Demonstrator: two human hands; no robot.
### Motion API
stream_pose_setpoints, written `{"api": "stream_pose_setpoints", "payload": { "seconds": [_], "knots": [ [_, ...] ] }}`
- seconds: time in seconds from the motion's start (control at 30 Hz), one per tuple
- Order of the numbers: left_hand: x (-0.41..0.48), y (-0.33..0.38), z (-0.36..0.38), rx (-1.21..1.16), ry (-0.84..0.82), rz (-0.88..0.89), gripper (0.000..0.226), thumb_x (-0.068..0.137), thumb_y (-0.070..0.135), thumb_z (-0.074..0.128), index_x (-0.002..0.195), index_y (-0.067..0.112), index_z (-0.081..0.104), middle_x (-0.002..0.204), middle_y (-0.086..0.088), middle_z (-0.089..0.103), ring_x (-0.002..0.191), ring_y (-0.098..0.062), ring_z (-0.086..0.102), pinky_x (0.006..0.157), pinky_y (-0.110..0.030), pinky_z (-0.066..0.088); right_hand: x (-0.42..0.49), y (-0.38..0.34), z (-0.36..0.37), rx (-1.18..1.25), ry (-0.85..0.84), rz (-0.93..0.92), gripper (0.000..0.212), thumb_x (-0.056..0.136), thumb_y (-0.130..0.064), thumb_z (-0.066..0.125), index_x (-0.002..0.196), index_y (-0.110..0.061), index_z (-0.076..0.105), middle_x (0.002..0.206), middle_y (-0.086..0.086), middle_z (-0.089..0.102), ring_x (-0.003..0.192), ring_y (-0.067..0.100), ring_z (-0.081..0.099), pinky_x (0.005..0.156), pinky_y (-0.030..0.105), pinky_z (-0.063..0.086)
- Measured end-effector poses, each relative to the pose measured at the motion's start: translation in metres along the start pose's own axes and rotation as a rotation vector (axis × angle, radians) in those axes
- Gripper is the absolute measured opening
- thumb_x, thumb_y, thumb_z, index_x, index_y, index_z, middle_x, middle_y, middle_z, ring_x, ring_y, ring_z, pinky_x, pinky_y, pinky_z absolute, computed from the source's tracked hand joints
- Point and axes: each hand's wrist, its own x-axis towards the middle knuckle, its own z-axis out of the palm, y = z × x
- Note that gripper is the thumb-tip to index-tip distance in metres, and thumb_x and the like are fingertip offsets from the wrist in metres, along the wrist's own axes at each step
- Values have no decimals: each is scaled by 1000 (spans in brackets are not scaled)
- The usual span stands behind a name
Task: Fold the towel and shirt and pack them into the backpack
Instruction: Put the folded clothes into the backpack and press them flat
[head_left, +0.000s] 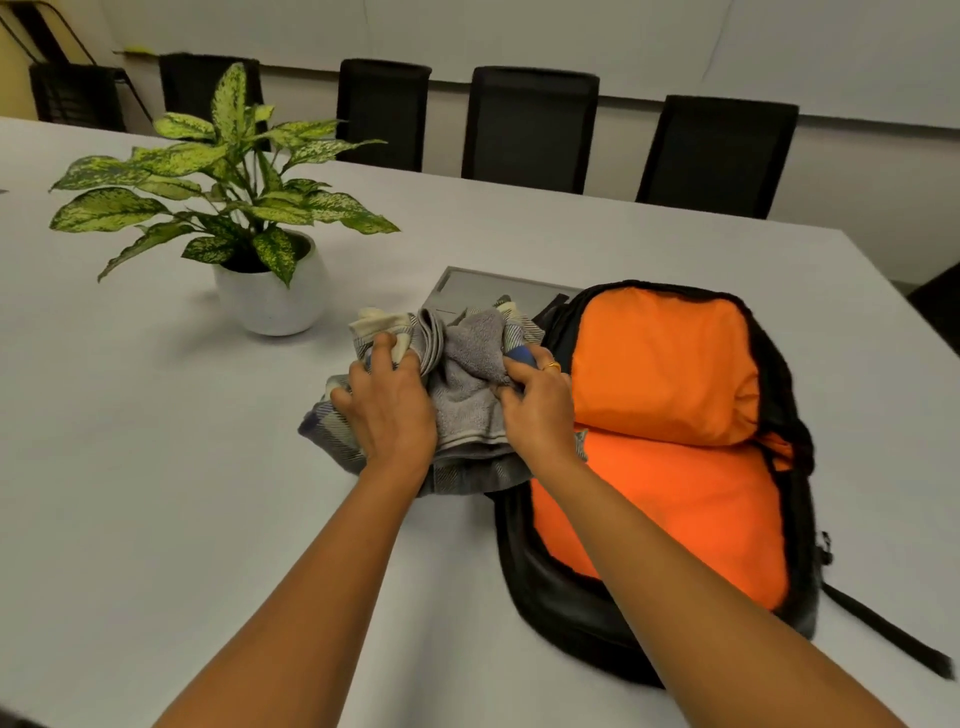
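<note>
- Grey terry towel (467, 395) lies crumpled on top of the checked shirt (332, 441). The 2 form 1 loose heap on the table (156, 467), neither one neatly folded.
- Both pieces sit outside the backpack (524, 571), with the heap's right edge touching its left wall.
- The left hand (389, 410) is on the heap's left half, fingers bent down into the shirt's fabric and gripping it.
- The right hand (540, 410) is on the right half, its thumb and curled fingers pinching a fold of the towel. A gold ring (551, 366) shows on 1 finger.
- The backpack lies flat and unzipped. Its black shell is spread wide and its orange lining faces up, and a black strap (883, 639) trails off its near right corner.
- A flat grey panel (493, 288) lies on the table just behind the heap.
- Further left stands a white pot (270, 306) holding a plant (234, 197) with speckled green leaves, well apart from the clothes.
- A row of black chairs (530, 130) lines the table's far edge.
</note>
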Motion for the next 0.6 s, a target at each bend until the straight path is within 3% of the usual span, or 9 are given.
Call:
{"api": "stream_pose_setpoints", "payload": {
  "seconds": [0.07,0.33,0.6],
  "knots": [
    [-9,32,0,-30,-4,50,36,92,13,49,127,20,54,148,-2,31,119,-31,40,91,-44,30,0,17,-29,-14,55,15,36,90,-10,54,125,-18,60,149,3,35,125,31,36,104,36,32],
    [-65,158,16,-196,-64,242,38,92,12,47,129,21,51,148,1,30,119,-30,40,90,-43,30,-23,110,-139,-39,342,108,34,85,-9,60,117,-14,66,140,7,46,120,31,45,99,41,41],
    [-113,175,73,-153,-274,227,36,94,14,47,128,21,52,149,-1,27,126,-33,33,95,-48,31,-59,192,-139,30,250,275,30,90,-12,57,120,-14,63,147,8,35,132,31,34,105,41,37]
  ]
}}
